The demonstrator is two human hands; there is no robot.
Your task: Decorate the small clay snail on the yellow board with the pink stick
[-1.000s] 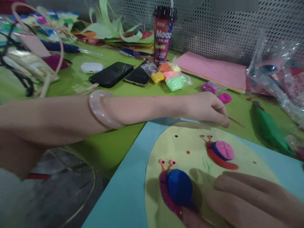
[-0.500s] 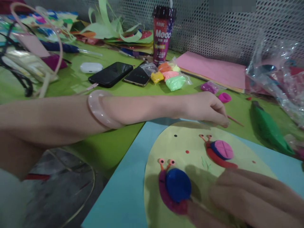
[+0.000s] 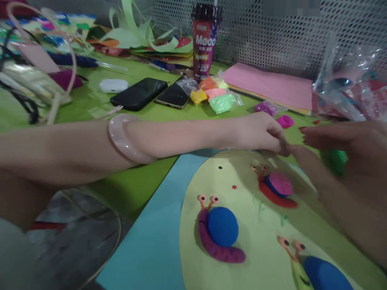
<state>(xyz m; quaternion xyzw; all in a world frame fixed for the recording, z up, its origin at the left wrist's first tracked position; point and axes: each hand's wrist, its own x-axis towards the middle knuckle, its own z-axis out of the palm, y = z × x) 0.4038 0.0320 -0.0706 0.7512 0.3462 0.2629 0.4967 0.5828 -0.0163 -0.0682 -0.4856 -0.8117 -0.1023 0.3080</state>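
Both hands meet just beyond the pink-shelled snail (image 3: 276, 187), at the yellow oval's (image 3: 260, 245) far edge. The left hand (image 3: 260, 133) is pinched tight, on what I can't tell; the right hand (image 3: 341, 161) is blurred and half curled, grip unclear. It looks like fingertip work needing a light touch, with clay bags (image 3: 217, 98) crowding behind and bare paper nearer

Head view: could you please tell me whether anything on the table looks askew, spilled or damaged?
Nothing stands out. The purple snail and red snail lie whole on the yellow sheet, the cup stands upright, and nothing looks spilled; the paper scraps at the back are an untidy heap.
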